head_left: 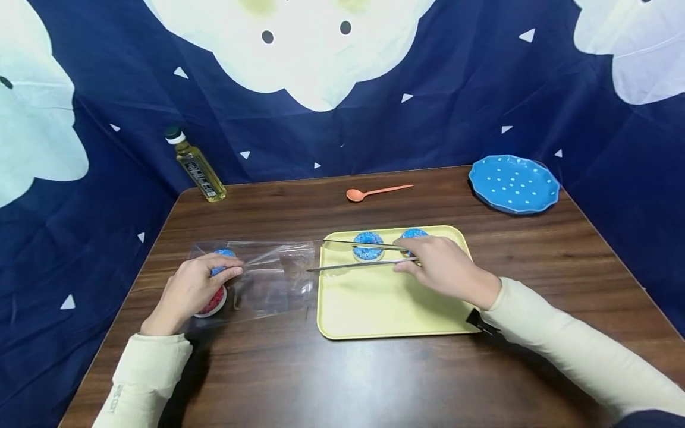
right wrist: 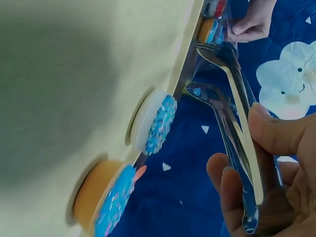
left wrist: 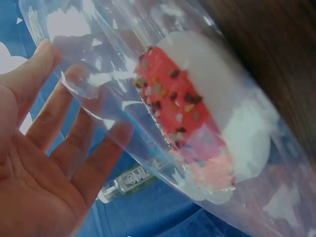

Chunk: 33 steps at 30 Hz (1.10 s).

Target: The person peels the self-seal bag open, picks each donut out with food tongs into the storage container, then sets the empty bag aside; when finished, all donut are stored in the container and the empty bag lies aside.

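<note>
OK so the landmark here is the yellow tray [head_left: 369, 309] sitting on the brown wooden table [head_left: 267, 368]. The right hand [head_left: 444, 267] is over the tray's back half, thumb and fingers gripping a pair of metal tongs [right wrist: 239, 111], and the two tong arms are spread apart, with the tips reaching to about the tray's left edge. Two blue-topped cakes are on the tray near its back edge: the white-based cake [head_left: 367, 238] is under the tongs, and the tan-based cake [head_left: 414, 233] is to its right, partly covered by the hand. Just left of the tray there's a clear plastic bag [head_left: 267, 291], and the left hand [head_left: 195, 288] has its film pinched between thumb and fingers. A red-topped cake [head_left: 214, 303] and another blue-topped one [head_left: 225, 253] look to be inside, though between the glare and the hand I can't swear to the full count. Behind the tray there's an orange spoon [head_left: 355, 195], a polka-dot blue plate [head_left: 514, 184] is back and to its right, and a bottle of yellowish liquid [head_left: 202, 172] stands back and to its left.
</note>
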Available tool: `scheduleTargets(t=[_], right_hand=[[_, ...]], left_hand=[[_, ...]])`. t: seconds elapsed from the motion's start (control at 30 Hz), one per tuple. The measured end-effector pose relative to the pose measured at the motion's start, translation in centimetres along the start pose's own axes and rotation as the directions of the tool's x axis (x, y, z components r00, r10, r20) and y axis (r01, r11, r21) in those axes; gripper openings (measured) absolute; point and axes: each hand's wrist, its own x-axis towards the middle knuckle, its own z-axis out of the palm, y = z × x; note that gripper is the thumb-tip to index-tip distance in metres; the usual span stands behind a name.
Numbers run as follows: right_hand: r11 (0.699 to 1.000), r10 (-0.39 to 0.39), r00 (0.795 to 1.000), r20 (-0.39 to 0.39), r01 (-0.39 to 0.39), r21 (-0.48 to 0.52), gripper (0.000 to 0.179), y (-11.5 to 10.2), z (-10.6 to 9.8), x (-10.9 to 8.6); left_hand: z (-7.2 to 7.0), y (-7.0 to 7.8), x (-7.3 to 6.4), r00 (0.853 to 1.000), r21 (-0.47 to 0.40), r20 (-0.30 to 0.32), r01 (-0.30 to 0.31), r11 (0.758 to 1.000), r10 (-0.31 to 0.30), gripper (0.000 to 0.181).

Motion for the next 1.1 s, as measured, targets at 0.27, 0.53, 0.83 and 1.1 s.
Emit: scheduleTargets(t=[0.27, 0.53, 0.83, 1.1], right_hand=[[0.999, -0.044, 0.999, 0.031, 0.043, 0.025, 0.04, -0.8, 0.9, 2.4], [0.996, -0.08, 0.996, 0.045, 0.078, 0.039, 0.039, -1.9, 2.4, 4.2], [0.995, -0.099, 0.988, 0.119, 0.095, 0.034, 0.039, -3.8, 4.4, 6.0], [0.989, -0.141, 0.983, 0.116, 0.136, 0.053, 0.041, -5.5, 6.8, 8.0]], left_hand=[[0.2, 0.2, 0.6, 1.0, -0.016, -0.021, -0.013, 1.0, 0.012, 0.029], [0.1, 0.4, 0.7, 0.999, -0.025, -0.031, -0.013, 1.0, 0.012, 0.025], [-0.2, 0.2, 0.5, 0.998, -0.023, -0.061, -0.017, 1.0, 0.015, 0.026], [0.0, 0.0, 0.4, 0.998, -0.027, -0.059, -0.019, 0.999, 0.017, 0.022]])
